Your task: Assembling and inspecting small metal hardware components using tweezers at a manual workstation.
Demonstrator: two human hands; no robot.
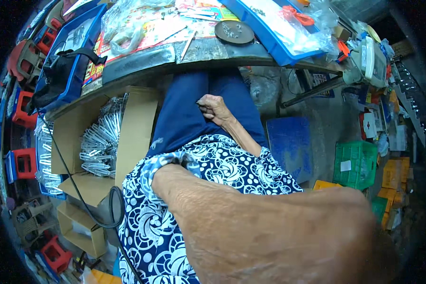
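Presently, right hand: curled on the lap, fingers drawn together, holding nothing that shows.
Left hand: large and blurred in the foreground; the state of its fingers cannot be told.
Dish: on the desk, beyond the right hand, with small parts probably left to use.
Carton: left of the lap, heaped with metal pieces, perhaps finished ones.
Lap: no piece in work shows, so work seems at rest.
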